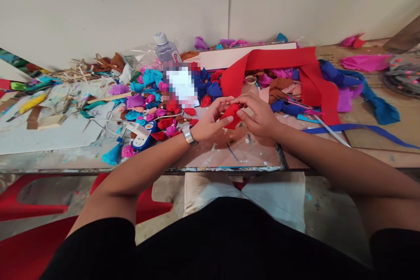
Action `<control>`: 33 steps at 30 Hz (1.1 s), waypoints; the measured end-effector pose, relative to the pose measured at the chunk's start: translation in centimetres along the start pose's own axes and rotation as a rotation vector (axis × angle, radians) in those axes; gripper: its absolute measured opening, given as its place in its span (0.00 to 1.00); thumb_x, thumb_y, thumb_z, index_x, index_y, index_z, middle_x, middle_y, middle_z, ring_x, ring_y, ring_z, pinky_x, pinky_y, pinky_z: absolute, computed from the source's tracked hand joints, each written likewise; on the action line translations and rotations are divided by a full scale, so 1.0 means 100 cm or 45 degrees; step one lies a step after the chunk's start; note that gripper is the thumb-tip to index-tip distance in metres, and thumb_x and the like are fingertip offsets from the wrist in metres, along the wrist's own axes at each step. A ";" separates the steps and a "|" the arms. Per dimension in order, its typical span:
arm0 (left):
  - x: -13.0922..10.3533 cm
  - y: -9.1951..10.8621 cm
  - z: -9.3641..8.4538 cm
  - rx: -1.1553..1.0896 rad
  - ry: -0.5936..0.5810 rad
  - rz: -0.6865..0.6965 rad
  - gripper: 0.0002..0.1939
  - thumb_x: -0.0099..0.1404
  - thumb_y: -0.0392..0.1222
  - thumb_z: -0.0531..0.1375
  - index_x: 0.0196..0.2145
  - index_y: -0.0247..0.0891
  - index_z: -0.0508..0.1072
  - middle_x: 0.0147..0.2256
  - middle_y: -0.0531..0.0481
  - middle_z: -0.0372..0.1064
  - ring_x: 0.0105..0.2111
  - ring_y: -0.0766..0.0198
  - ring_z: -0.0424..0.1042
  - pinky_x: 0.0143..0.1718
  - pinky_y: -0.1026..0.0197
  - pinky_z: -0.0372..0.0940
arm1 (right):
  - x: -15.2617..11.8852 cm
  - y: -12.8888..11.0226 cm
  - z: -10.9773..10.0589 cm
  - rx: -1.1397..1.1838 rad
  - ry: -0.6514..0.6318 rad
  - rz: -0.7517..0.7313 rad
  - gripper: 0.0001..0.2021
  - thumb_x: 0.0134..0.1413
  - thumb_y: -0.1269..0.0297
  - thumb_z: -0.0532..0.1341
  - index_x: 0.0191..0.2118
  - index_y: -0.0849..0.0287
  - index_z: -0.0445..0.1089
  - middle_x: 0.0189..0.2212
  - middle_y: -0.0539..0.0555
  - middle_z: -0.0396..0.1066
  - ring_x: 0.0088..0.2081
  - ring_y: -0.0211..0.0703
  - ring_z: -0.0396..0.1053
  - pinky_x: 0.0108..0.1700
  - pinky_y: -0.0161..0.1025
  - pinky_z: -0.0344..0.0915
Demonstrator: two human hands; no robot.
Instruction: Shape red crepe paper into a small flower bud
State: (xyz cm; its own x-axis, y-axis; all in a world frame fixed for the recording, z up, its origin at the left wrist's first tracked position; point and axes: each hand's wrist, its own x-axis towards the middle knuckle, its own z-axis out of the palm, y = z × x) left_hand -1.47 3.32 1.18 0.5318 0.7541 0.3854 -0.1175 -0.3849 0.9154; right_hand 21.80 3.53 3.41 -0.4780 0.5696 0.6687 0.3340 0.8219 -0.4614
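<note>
Between my left hand and my right hand is a small piece of red crepe paper. The fingers and thumbs of both hands close on it from either side, just above the front part of the table. A watch sits on my left wrist. Behind my right hand, a long red crepe paper strip lies folded over the pile. Left of my hands are many small crepe paper rosettes in red, pink, purple and turquoise.
A plastic bottle stands behind a blurred, bright-screened device. A power strip with a white plug and cable lies left. A yellow-handled knife is farther left. Blue strips and cardboard lie right. Red stools stand below.
</note>
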 end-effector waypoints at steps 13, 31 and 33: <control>0.004 -0.003 -0.004 0.009 0.380 -0.268 0.28 0.71 0.70 0.65 0.32 0.40 0.73 0.28 0.52 0.72 0.32 0.63 0.75 0.37 0.57 0.73 | -0.001 0.008 -0.001 -0.004 0.240 0.220 0.21 0.75 0.42 0.57 0.57 0.52 0.74 0.47 0.57 0.80 0.42 0.50 0.76 0.47 0.49 0.73; 0.003 0.001 -0.003 0.283 0.464 -0.055 0.25 0.73 0.67 0.64 0.48 0.42 0.72 0.47 0.47 0.74 0.43 0.62 0.73 0.46 0.59 0.69 | -0.002 0.013 0.003 -0.018 0.120 0.210 0.21 0.75 0.43 0.56 0.56 0.54 0.76 0.45 0.57 0.82 0.40 0.49 0.76 0.44 0.46 0.73; 0.001 0.002 -0.001 0.296 0.388 -0.014 0.24 0.73 0.64 0.66 0.52 0.42 0.72 0.53 0.44 0.75 0.49 0.61 0.75 0.50 0.58 0.70 | -0.002 0.012 0.004 -0.026 0.023 0.153 0.22 0.75 0.44 0.57 0.56 0.54 0.76 0.46 0.58 0.83 0.40 0.49 0.77 0.45 0.47 0.74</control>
State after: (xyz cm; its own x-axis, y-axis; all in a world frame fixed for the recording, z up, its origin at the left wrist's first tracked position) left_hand -1.51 3.38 1.41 0.2540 0.8692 0.4242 0.0990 -0.4597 0.8826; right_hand 21.96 4.38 2.54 -0.4187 0.6637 0.6199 0.4047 0.7474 -0.5269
